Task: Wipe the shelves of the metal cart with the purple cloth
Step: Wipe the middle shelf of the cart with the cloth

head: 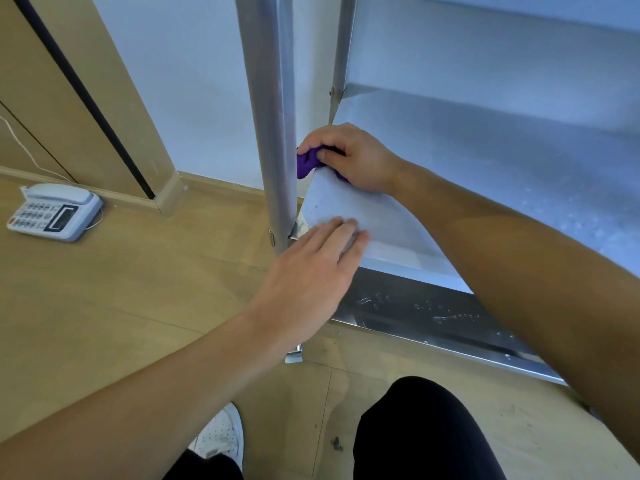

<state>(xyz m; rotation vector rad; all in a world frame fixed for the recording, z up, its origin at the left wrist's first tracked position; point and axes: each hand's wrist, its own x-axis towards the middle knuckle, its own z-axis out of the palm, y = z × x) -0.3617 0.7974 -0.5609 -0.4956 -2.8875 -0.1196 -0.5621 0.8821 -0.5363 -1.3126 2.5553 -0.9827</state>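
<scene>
The metal cart's low shelf (502, 174) fills the right half of the head view, with an upright steel post (273, 109) at its near-left corner. My right hand (353, 155) grips the bunched purple cloth (306, 163) at the shelf's left edge, right beside the post; most of the cloth is hidden under the fingers. My left hand (311, 271) lies flat with straight fingers on the shelf's front-left corner. Another shelf (502, 39) sits above.
A white desk telephone (53, 211) with a cord lies on the wooden floor (138, 289) at the left. A white wall (194, 81) and a wooden door frame (86, 81) stand behind the post. My knee in black trousers (422, 431) and a white shoe (221, 434) are at the bottom.
</scene>
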